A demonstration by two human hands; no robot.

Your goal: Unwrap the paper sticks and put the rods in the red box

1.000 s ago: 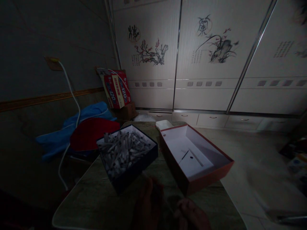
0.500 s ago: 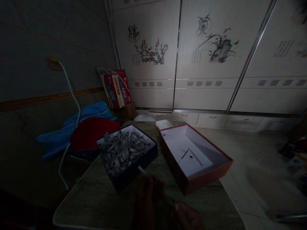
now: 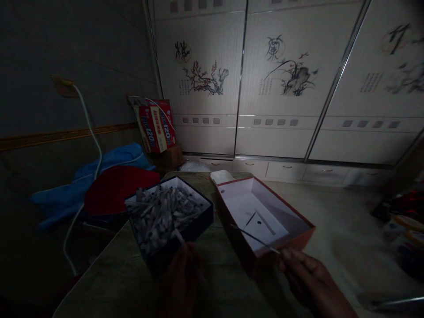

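Note:
My left hand (image 3: 182, 269), dim and partly in shadow, is closed around a whitish pen barrel (image 3: 179, 236) at the near side of the navy box (image 3: 200, 226). That box is heaped with pale, clear-bodied pens (image 3: 165, 212). On the right, my right hand (image 3: 311, 274) pinches the end of a thin pen refill (image 3: 255, 237), whose dark part points left over the near end of the red-brown box (image 3: 294, 242). Inside that box lie a dark thin refill (image 3: 251, 219), a pale tube (image 3: 266, 223) and a small black piece (image 3: 259, 222).
Both boxes stand on a wood-patterned table (image 3: 132, 282). A white container (image 3: 221, 176) sits behind the red-brown box. To the left are a red cushion-like item (image 3: 121, 190), blue cloth (image 3: 115, 161) and a white cable (image 3: 88, 119). Sliding cabinet doors (image 3: 205, 137) stand behind.
My hands have moved apart. The right one has gone right with the refill, now out in full view; the left has shifted slightly left with the barrel. The view has turned a little right.

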